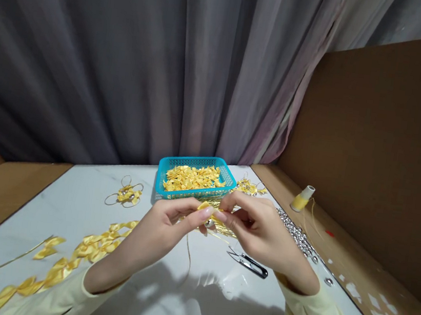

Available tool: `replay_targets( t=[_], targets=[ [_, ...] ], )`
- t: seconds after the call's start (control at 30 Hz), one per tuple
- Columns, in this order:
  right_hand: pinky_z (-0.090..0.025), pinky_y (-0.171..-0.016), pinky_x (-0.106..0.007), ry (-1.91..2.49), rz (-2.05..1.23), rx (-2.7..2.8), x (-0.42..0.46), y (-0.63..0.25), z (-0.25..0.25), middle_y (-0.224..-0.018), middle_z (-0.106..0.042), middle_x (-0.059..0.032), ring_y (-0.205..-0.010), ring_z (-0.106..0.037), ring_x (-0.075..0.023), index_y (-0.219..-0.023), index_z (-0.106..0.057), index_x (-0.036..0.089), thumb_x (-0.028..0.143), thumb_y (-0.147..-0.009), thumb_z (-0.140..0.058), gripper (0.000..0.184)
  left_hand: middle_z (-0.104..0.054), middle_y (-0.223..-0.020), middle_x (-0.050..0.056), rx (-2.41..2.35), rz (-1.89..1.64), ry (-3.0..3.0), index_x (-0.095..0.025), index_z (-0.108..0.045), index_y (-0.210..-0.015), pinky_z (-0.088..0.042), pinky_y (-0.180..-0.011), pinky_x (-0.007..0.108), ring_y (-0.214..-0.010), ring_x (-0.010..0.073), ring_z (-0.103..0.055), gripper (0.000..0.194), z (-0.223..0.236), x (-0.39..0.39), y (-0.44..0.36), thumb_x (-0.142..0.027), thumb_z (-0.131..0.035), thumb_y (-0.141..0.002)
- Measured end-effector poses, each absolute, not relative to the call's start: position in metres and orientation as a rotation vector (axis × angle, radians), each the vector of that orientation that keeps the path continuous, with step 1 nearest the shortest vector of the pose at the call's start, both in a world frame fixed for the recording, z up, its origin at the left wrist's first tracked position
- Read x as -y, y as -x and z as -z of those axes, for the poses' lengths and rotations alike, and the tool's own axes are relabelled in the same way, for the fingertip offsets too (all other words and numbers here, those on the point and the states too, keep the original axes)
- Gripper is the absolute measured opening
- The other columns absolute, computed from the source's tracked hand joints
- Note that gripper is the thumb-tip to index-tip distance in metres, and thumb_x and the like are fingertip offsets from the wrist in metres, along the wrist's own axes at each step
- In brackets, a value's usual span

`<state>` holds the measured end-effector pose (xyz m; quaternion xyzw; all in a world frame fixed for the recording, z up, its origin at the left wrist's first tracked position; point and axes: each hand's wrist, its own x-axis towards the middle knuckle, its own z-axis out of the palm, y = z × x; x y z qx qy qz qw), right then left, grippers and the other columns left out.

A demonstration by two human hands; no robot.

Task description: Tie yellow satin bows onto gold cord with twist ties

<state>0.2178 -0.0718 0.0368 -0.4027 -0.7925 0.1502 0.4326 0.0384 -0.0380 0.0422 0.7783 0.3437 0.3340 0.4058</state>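
Note:
Both my hands meet above the middle of the white table. My left hand (179, 220) pinches a small yellow ribbon bow (204, 206) between thumb and forefinger. My right hand (252, 225) is closed at the other side of the same bow, its thumb and finger pressed together on it. A silver bell (209, 223) shows just under the fingertips. A thin gold cord (188, 253) hangs below my left hand. The fingers partly hide how cord, bell and bow are joined.
Behind my hands stands a blue basket (158, 177) of yellow bows. Thread snips (249, 263) lie by my right wrist, silver bells (297, 232) along the right edge. Loose bows (93, 247) and a finished-looking bow cluster (128, 194) lie left. A thread spool (302, 198) stands right.

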Motion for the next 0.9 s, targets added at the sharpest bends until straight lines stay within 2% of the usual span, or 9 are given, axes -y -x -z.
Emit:
replay_targets(
  t=[0.07,0.17,0.3,0.5,0.67,0.77,0.83,0.9],
  targets=[
    [-0.027,-0.044,-0.019,1.042,-0.402,1.957,0.072,-0.218,-0.037,-0.058,-0.044,0.0051,-0.044,-0.033,-0.0045,-0.074,-0.047,0.017,0.023,-0.087,-0.047,0.014,-0.062,-0.066,-0.003,-0.904,-0.87,-1.983,-0.021,-0.062,-0.066,-0.04,-0.065,0.024,-0.067,0.0137,-0.055,0.026,-0.04,0.037,-0.038,-0.036,-0.051,-0.084],
    [-0.029,-0.043,-0.02,1.1,-0.524,1.9,0.075,-0.219,-0.039,-0.056,-0.046,0.0055,-0.045,-0.037,-0.0068,-0.09,-0.047,0.019,0.026,-0.089,-0.045,0.008,-0.06,-0.062,-0.002,-0.981,-0.944,-2.014,-0.02,-0.061,-0.064,-0.039,-0.061,0.024,-0.063,0.014,-0.053,0.028,-0.036,0.033,-0.039,-0.038,-0.051,-0.083],
    [-0.033,-0.045,-0.02,1.069,-0.651,1.891,0.082,-0.218,-0.041,-0.059,-0.051,0.0049,-0.046,-0.041,-0.0079,-0.105,-0.041,0.019,0.022,-0.088,-0.045,0.018,-0.058,-0.059,-0.002,-1.091,-1.088,-2.061,-0.019,-0.06,-0.064,-0.038,-0.059,0.024,-0.06,0.0142,-0.052,0.027,-0.024,0.021,-0.04,-0.039,-0.053,-0.081],
    [-0.035,-0.05,-0.021,1.125,-0.733,1.999,0.081,-0.205,-0.002,-0.066,-0.058,0.0019,-0.051,-0.045,-0.0089,-0.101,-0.04,0.018,0.015,-0.086,-0.042,0.016,-0.054,-0.059,-0.002,-1.143,-0.976,-2.007,-0.018,-0.056,-0.061,-0.035,-0.059,0.023,-0.06,0.0141,-0.047,0.03,0.023,0.013,-0.032,-0.038,-0.051,-0.082],
    [-0.039,-0.051,-0.021,1.251,-1.042,2.014,0.082,-0.197,0.058,-0.067,-0.06,0.001,-0.052,-0.052,-0.0102,-0.103,-0.038,0.019,0.013,-0.085,-0.04,0.019,-0.055,-0.059,-0.002,-1.207,-0.926,-1.882,-0.017,-0.055,-0.06,-0.037,-0.059,0.022,-0.06,0.0139,-0.051,0.033,0.067,0.009,-0.016,-0.041,-0.048,-0.083],
    [-0.041,-0.053,-0.02,1.254,-1.218,2.023,0.08,-0.202,0.078,-0.069,-0.063,-0.0007,-0.056,-0.056,-0.0106,-0.102,-0.039,0.019,0.015,-0.087,-0.039,0.016,-0.051,-0.057,-0.003,-1.262,-0.955,-1.814,-0.017,-0.054,-0.063,-0.036,-0.057,0.022,-0.057,0.0135,-0.048,0.033,0.083,-0.001,-0.006,-0.043,-0.047,-0.083],
    [-0.04,-0.052,-0.018,1.284,-1.141,2.139,0.075,-0.208,0.082,-0.067,-0.063,-0.0001,-0.056,-0.057,-0.01,-0.096,-0.045,0.018,0.015,-0.086,-0.041,0.012,-0.05,-0.059,-0.002,-1.273,-0.982,-1.788,-0.017,-0.051,-0.063,-0.036,-0.06,0.023,-0.06,0.0138,-0.047,0.033,0.089,-0.008,0.0,-0.042,-0.047,-0.083],
    [-0.035,-0.05,-0.018,1.368,-0.825,2.274,0.064,-0.215,0.082,-0.063,-0.061,0.0007,-0.055,-0.054,-0.0103,-0.085,-0.052,0.018,0.011,-0.081,-0.045,0.011,-0.05,-0.061,-0.002,-1.263,-0.994,-1.774,-0.017,-0.05,-0.064,-0.037,-0.063,0.023,-0.062,0.014,-0.047,0.032,0.093,-0.012,0.003,-0.042,-0.047,-0.084]
  ],
)
